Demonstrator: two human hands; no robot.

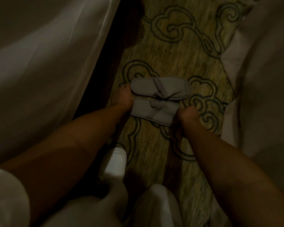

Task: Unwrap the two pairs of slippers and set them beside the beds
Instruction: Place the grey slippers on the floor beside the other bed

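A: Fingers first. What do they have?

B: Left hand (124,98): fingers curled at the heel ends of the pair of slippers (159,99), touching both. Whether they pinch or only press, I cannot tell; the light is dim. Right hand (188,114): closed in a fist at the toe end of the near slipper (152,113), apparently gripping its edge.

A: And the slippers themselves?

B: Grey, side by side, lengthwise across the view, straps meeting in the middle. The far slipper (161,87) lies flat; the near one touches it. They sit low over the carpet (179,46), tan with dark scroll outlines.

A: Surroundings?

B: White bedding (44,59) hangs on the left, more white bedding (260,79) on the right; the carpet strip runs between. Bare forearms reach down from both sides. A white shoe (116,163) stands on the carpet near the left forearm, light trousers (154,205) at the bottom edge.
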